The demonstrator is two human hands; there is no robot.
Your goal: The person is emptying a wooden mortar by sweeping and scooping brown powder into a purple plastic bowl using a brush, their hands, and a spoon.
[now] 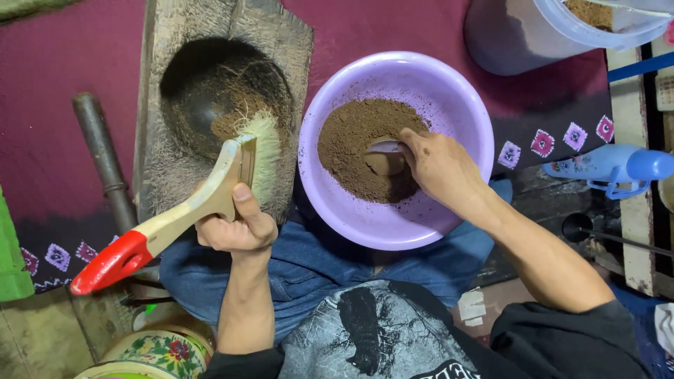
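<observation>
The left hand (pixel 235 224) grips a wide paintbrush (pixel 203 203) over the wooden mortar (pixel 210 98); right of the mortar, the right hand (pixel 439 168) holds a spoon (pixel 385 156) in the lilac basin's (pixel 449 105) brown powder (pixel 351 140). A careless flick could scatter powder.

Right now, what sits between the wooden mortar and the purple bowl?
In the head view, only the pale bristles of the brush, held in the left hand, and a narrow bare strip of maroon cloth separate the wooden mortar from the purple bowl.
</observation>
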